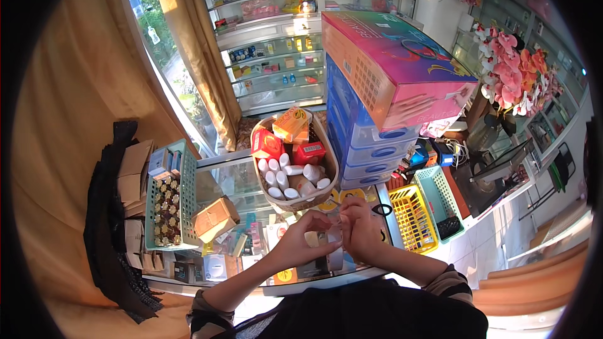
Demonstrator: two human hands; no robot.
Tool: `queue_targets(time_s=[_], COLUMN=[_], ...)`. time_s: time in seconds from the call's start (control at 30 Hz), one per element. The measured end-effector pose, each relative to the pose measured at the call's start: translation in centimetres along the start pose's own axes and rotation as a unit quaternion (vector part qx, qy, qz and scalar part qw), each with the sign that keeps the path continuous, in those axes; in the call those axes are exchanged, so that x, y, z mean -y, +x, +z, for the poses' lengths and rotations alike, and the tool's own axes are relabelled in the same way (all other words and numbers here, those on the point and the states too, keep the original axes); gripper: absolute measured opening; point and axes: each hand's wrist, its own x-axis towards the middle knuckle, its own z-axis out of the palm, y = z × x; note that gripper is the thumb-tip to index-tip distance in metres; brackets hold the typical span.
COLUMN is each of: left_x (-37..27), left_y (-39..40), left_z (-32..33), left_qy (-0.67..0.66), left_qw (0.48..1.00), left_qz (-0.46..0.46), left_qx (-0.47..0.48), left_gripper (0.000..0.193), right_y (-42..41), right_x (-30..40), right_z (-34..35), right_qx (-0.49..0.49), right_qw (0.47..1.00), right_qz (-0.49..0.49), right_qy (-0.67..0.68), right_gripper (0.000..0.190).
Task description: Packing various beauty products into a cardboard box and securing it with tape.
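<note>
My left hand (306,239) and my right hand (360,230) meet at the fingertips above a glass display counter (245,162). The right fingers pinch a small, pale, thin piece, too small to name. My left hand curves with thumb and forefinger apart, its forefinger reaching the right fingers; its grip on the piece is unclear. A whitish band (335,252), perhaps a tape roll, shows between the hands, partly hidden. Just right of my right hand lies a black loop handle (382,209), likely scissors. Beyond the hands stands a woven basket (294,205) of white-capped bottles (281,180) and boxes.
A green basket (188,207) of gold-topped bottles and a small brown carton (215,220) stand left. Blue plastic drawers (372,153) carry a large pink box (400,70). Right of the counter are a yellow basket (412,219), a mint basket (440,202) and orchids (511,70).
</note>
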Motion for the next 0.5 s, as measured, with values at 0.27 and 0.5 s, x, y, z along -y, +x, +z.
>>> queue_targets(time_s=[0.27,0.5], left_x=[0.4,0.5], left_y=[0.4,0.5], left_z=[-0.6,-0.7], left_qy=[-0.021,-0.015], left_qw=[0.999,0.997], left_qz=[-0.036,0.073], left_qx=[0.033,0.036], left_gripper=[0.053,0.070], right_y=[0.9,1.7], right_x=[-0.3,-1.5], right_z=[-0.2,0.0], right_qx=[0.054,0.045], right_qw=[0.997,0.982], right_qz=[0.042,0.120], right_qy=[0.028,0.137], right_gripper=[0.020,0.016])
